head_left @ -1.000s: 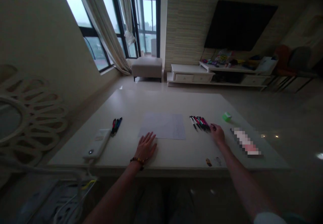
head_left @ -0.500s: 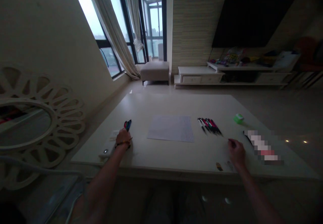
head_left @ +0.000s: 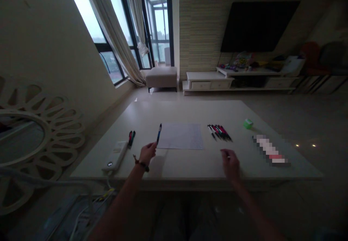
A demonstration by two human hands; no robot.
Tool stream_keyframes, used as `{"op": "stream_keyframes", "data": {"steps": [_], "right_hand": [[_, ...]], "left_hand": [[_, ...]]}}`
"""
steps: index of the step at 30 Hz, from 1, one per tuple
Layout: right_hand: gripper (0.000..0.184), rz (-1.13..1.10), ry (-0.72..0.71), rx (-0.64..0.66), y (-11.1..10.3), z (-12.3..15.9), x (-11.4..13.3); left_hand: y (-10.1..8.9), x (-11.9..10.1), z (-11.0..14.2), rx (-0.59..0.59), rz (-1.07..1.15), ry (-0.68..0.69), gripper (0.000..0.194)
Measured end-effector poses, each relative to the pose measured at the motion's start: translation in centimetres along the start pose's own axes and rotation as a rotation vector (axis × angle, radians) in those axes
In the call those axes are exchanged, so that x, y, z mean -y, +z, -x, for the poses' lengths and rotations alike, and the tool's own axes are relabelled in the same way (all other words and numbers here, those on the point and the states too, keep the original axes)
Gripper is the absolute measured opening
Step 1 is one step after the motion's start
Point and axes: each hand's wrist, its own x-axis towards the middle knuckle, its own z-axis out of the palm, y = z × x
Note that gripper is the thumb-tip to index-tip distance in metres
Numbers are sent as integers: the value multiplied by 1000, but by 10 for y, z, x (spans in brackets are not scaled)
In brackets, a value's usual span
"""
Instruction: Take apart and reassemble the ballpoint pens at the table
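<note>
Living room, dim daylight: a pale table [head_left: 174,112] fills the foreground, with an upholstered bench [head_left: 161,77] and a low white TV cabinet [head_left: 209,85] beyond it.

Current state: one pen is raised off the table at the left edge of a sheet of paper [head_left: 181,136]. The left hand [head_left: 148,153] holds this blue pen [head_left: 159,133] nearly upright, its fingers [head_left: 152,146] closed around the lower barrel, which they partly hide.

The right hand [head_left: 230,165] is above the table near the front edge, its fingers [head_left: 224,154] curled and partly closed. A small pale item shows at them, too small to identify, so any grip cannot be confirmed. The nearest items are a fanned group of pens [head_left: 219,132] and a green object [head_left: 248,124].

Two further pens [head_left: 131,138] lie beside a white oblong device [head_left: 115,156]. A long object at right [head_left: 269,150] is pixelated — its type cannot be determined.
</note>
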Motion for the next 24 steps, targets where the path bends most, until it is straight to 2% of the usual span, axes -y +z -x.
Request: {"op": "stream_keyframes", "data": {"steps": [1,2,5,7,8,10,13,14,16,18,20,24], "right_hand": [[34,-94,-9,179,15,15,21],[31,-174,-2,305,31,28,40],[26,-211,10,364,70,54,80],[26,-221,22,373,82,60,91],[27,-231,35,377,84,60,92],[29,-244,72,389,78,57,90],[29,-208,68,472,59,49,82],[27,-199,40,521,53,47,80],[27,-228,6,628,42,44,78],[31,-298,73,670,39,43,77],[39,-365,224,648,42,45,76],[49,-533,508,579,61,53,74]], "left_hand": [[19,2,17,97,138,-39,46],[38,4,34,184,230,-70,47],[81,11,76,377,304,-100,47],[95,14,90,421,217,-60,49],[98,16,94,410,136,-14,50],[97,17,96,279,-78,164,48],[87,15,94,24,-479,642,39],[83,14,94,-4,-610,807,36],[79,12,93,58,-819,1056,27],[78,11,91,156,-927,1162,20],[80,12,89,199,-966,1173,19],[86,16,89,144,-979,1145,21]]}}
